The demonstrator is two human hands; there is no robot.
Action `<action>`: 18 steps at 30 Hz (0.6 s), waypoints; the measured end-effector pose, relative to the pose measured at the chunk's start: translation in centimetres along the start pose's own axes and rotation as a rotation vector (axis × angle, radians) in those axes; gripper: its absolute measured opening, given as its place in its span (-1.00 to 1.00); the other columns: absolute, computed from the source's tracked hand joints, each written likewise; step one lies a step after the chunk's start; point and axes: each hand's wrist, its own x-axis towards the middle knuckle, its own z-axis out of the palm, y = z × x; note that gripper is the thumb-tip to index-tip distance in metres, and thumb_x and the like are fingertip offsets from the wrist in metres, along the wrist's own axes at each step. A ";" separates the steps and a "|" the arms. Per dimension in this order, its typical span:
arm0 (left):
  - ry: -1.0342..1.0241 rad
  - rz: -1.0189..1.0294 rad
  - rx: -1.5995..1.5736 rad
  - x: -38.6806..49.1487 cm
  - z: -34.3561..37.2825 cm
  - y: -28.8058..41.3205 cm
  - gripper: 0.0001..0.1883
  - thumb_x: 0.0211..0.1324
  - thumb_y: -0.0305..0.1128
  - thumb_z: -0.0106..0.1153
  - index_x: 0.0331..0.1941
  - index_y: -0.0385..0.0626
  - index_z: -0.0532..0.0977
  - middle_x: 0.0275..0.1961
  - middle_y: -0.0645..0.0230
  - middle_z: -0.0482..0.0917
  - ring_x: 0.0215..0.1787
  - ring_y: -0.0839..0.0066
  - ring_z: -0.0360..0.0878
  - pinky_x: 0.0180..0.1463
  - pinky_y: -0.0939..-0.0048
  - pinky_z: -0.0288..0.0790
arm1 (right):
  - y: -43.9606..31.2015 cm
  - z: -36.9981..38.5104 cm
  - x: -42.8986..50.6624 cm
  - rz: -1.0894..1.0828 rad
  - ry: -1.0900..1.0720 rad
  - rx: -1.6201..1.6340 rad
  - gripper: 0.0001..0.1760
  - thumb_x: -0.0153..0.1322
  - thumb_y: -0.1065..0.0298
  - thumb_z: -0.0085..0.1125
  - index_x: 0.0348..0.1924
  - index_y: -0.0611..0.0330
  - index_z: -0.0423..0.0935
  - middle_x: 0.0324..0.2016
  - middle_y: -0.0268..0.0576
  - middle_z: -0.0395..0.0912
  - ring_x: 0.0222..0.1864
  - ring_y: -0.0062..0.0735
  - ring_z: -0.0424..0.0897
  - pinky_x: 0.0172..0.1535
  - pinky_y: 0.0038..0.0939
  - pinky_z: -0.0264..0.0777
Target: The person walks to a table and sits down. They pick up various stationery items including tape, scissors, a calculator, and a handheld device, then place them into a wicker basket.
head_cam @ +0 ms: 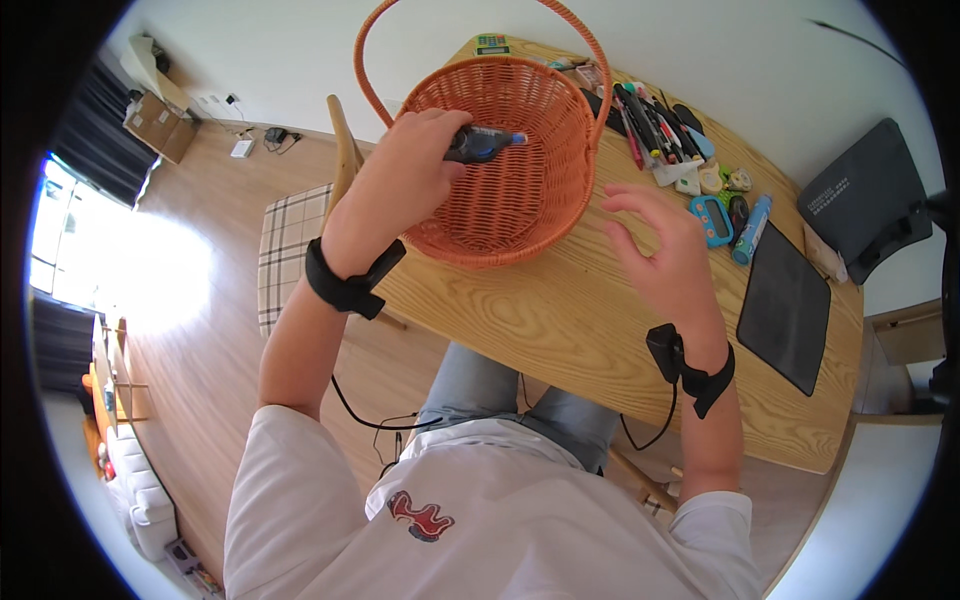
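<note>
My left hand (420,161) is over the left side of an orange wicker basket (525,232) with a tall hooped handle. It holds a dark correction-tape dispenser (480,144) with a blue tip pointing right, above the basket's woven floor. Nothing else shows inside the basket. My right hand (652,232) is over the wooden table to the right of the basket, fingers spread and curved, holding nothing. Beyond it lies a pile of pens and markers (660,124). A blue digital timer (711,221) is just right of my right hand.
On the wooden table (517,307) are a calculator (492,45), tape rolls (739,180), a blue cylindrical tube (752,229) and a black flat pad (786,307). A dark chair back (866,199) stands at the right. A checked chair seat (294,255) is left of the table. Cables hang from both wrist straps.
</note>
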 end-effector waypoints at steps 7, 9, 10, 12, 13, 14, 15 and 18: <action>-0.011 0.058 -0.307 -2.5 -0.7 9.9 -0.42 0.09 -0.46 0.51 0.23 -0.17 0.55 0.07 0.10 0.69 0.11 0.06 0.65 0.14 0.15 0.58 | 3.6 -2.2 -1.0 0.144 0.116 -0.118 -0.79 0.48 0.47 0.35 -0.03 0.31 0.70 -0.15 -0.14 0.80 -0.14 -0.34 0.72 -0.01 -0.38 0.56; -0.106 0.168 -0.336 -3.7 0.9 12.8 -0.40 0.08 -0.43 0.53 0.23 -0.19 0.53 0.05 0.10 0.67 0.09 0.05 0.63 0.14 0.14 0.57 | 4.9 -3.1 -1.1 0.218 0.146 -0.112 -0.79 0.50 0.44 0.34 -0.03 0.30 0.70 -0.19 -0.19 0.79 -0.19 -0.46 0.68 -0.04 -0.42 0.54; -0.150 0.190 -0.388 -4.4 2.1 13.7 -0.41 0.09 -0.42 0.52 0.22 -0.20 0.51 0.04 0.10 0.65 0.09 0.04 0.62 0.15 0.13 0.55 | 5.7 -3.9 -1.3 0.268 0.156 -0.118 -0.79 0.51 0.43 0.34 -0.03 0.30 0.70 -0.20 -0.22 0.79 -0.20 -0.51 0.67 -0.05 -0.43 0.54; -0.291 0.181 -0.440 -5.3 5.3 14.4 -0.44 0.15 -0.46 0.45 0.22 -0.24 0.47 0.04 0.03 0.61 0.12 -0.01 0.58 0.21 0.07 0.50 | 8.2 -5.5 -1.8 0.298 0.180 -0.139 -0.79 0.53 0.42 0.31 -0.01 0.31 0.71 -0.23 -0.25 0.77 -0.20 -0.57 0.66 -0.09 -0.46 0.54; -0.348 0.161 -0.420 -5.3 6.7 14.3 -0.46 0.16 -0.47 0.44 0.22 -0.24 0.47 0.06 0.01 0.61 0.13 -0.03 0.57 0.21 0.05 0.49 | 9.5 -6.3 -2.2 0.369 0.172 -0.142 -0.79 0.53 0.42 0.31 -0.01 0.31 0.71 -0.23 -0.24 0.77 -0.19 -0.56 0.67 -0.09 -0.45 0.54; -0.404 0.140 -0.398 -4.9 8.1 13.9 -0.47 0.16 -0.48 0.43 0.21 -0.24 0.48 0.07 -0.01 0.61 0.13 -0.05 0.57 0.22 0.04 0.48 | 10.6 -7.0 -2.5 0.440 0.164 -0.145 -0.79 0.53 0.42 0.31 -0.01 0.31 0.71 -0.23 -0.23 0.77 -0.19 -0.56 0.67 -0.09 -0.44 0.55; -0.461 0.121 -0.379 -4.6 9.5 13.5 -0.49 0.17 -0.48 0.41 0.20 -0.25 0.48 0.08 -0.03 0.60 0.14 -0.08 0.57 0.22 0.03 0.48 | 11.7 -7.8 -2.9 0.512 0.155 -0.150 -0.78 0.53 0.42 0.31 -0.01 0.32 0.71 -0.23 -0.21 0.77 -0.19 -0.55 0.68 -0.09 -0.43 0.55; -0.309 0.162 -0.395 -3.5 12.3 12.7 -0.51 0.19 -0.49 0.40 0.19 -0.26 0.48 0.09 -0.05 0.60 0.14 -0.11 0.57 0.20 0.01 0.48 | 13.8 -10.0 -3.6 0.578 0.120 -0.283 -0.73 0.51 0.37 0.34 0.01 0.32 0.71 -0.22 -0.16 0.77 -0.17 -0.47 0.71 -0.06 -0.36 0.58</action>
